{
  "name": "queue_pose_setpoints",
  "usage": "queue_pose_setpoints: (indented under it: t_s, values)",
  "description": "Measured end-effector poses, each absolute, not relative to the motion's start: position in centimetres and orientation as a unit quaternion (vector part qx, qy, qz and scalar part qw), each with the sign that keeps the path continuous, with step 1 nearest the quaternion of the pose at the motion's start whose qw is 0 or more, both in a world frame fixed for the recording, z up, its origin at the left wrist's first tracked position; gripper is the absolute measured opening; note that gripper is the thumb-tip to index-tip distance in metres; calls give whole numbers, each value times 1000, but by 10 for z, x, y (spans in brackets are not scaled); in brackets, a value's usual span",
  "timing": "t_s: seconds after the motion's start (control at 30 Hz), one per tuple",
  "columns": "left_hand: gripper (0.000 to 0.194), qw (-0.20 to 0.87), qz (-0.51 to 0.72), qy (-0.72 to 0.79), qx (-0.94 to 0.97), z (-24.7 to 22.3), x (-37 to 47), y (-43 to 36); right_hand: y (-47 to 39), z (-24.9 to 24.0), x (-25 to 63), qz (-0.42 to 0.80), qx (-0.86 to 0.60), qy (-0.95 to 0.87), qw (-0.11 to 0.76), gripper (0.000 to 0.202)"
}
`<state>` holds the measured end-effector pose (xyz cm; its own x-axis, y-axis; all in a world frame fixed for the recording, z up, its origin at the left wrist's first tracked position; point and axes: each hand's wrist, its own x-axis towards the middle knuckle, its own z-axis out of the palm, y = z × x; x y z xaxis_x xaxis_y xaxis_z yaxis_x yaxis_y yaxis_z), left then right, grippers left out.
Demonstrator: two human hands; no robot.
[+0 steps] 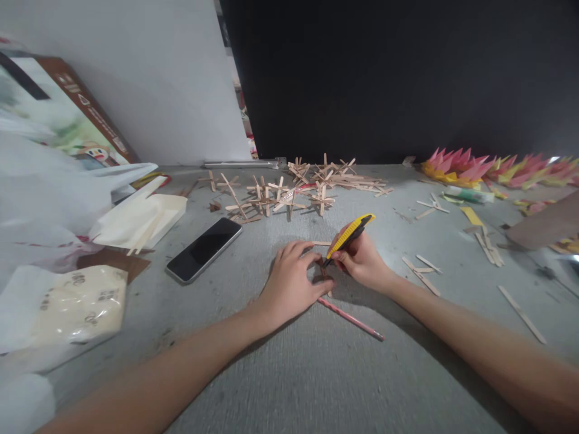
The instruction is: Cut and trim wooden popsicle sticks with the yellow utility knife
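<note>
My right hand (364,262) is closed round a yellow and black utility knife (350,237), its tip pointing down and left beside my left fingers. My left hand (294,277) rests on the grey table, thumb and fingers pressing on small wooden sticks (324,271) that are partly hidden beneath them. One light stick (322,243) lies flat just beyond the fingertips. Touching or very near my left thumb is one end of a pink pencil (350,318), which slants towards the lower right. Where exactly the blade meets the wood is hard to make out.
Crossed wooden stick pieces (294,193) stand along the back of the table (271,374). A black phone (204,249), a white tray (169,211) and plastic bags (40,199) lie left. Loose sticks (421,276) and pink-yellow folded paper (459,167) are right.
</note>
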<state>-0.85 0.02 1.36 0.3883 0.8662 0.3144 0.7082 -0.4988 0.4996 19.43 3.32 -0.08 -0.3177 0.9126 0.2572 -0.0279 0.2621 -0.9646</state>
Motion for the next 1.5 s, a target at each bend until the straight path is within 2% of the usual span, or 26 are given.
queue_pose_setpoints:
  t_s: [0.43, 0.77, 0.93, 1.17, 1.5]
  values:
    - [39, 106, 259, 494, 823, 17, -7, -3, 31, 2, 194, 505, -348, -648, 451, 31]
    - [40, 110, 257, 497, 822, 17, -6, -3, 28, -4, 194, 445, -364, -685, 448, 11]
    - [46, 111, 252, 498, 822, 19, -5, -4, 26, -3, 193, 405, -378, -708, 438, 9]
    - [32, 90, 237, 504, 826, 18, -5, -2, 29, -10, 191, 362, -407, -708, 450, 6]
    - [34, 28, 208, 502, 839, 25, -6, -12, 26, -8, 190, 319, -421, -737, 421, 7]
